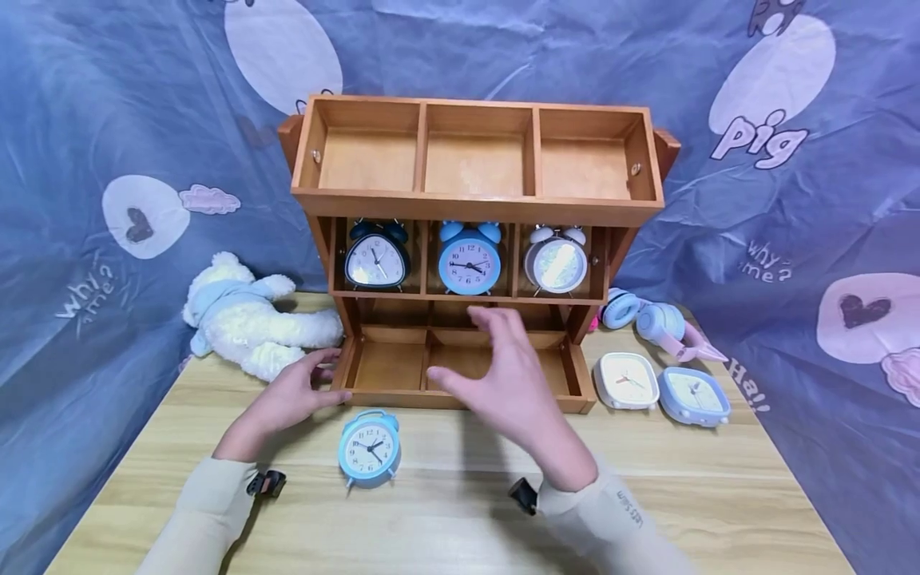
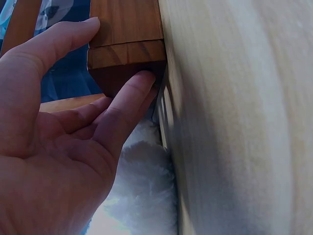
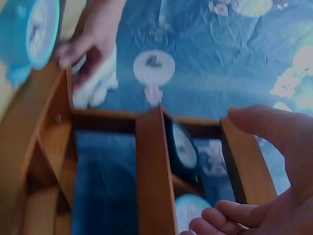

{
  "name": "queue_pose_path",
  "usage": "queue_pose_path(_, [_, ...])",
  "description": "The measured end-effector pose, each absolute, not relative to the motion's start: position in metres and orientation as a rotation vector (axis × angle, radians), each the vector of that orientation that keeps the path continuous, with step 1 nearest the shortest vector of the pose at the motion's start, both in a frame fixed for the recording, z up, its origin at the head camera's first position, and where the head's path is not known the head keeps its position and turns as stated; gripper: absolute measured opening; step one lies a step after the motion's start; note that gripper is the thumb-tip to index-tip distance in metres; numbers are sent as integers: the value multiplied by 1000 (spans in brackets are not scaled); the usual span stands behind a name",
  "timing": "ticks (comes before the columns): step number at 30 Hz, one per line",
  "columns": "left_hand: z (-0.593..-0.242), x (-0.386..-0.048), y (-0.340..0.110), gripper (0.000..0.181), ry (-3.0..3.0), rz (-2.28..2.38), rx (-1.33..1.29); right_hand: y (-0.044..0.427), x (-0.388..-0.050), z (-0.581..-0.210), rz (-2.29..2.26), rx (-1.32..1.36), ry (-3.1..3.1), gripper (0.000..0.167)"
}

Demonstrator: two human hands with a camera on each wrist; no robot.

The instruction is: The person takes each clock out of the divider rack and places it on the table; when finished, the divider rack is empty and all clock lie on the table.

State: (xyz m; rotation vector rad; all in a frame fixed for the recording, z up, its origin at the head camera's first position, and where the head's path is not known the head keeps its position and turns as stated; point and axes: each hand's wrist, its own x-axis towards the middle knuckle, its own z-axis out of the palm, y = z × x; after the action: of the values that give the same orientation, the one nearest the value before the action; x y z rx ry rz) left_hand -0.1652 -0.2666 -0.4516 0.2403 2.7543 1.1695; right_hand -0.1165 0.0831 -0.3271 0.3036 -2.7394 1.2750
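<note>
A three-tier wooden shelf [image 1: 477, 209] stands on the table. My left hand [image 1: 295, 391] grips its lower left front corner; in the left wrist view the thumb lies on one face of the wooden corner [image 2: 127, 54] and the fingers on another. My right hand [image 1: 513, 383] hovers in front of the lower tier, thumb and fingers spread, holding nothing. The middle tier holds a dark blue alarm clock [image 1: 377, 259], a blue one [image 1: 469, 262] and a white one [image 1: 557, 263]. A light blue alarm clock [image 1: 370, 449] stands on the table near my left hand.
Right of the shelf sit a white square clock [image 1: 627, 381] and a blue square clock [image 1: 694, 395], with blue-and-pink headphones [image 1: 663, 323] behind them. At left, a white plush toy [image 1: 244, 315] lies beside the shelf. A printed blue cloth [image 1: 165, 104] hangs behind.
</note>
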Motion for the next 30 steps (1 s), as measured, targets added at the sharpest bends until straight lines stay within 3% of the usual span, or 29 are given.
queue_pose_path(12, [-454,-164,-267,91,2759,1176,245,147,-165,-314,1156,235,-2433,84])
queue_pose_path(30, [-452,-164,-266,90,2766,1162,242,178,-199,-321,997,192,-2277,84])
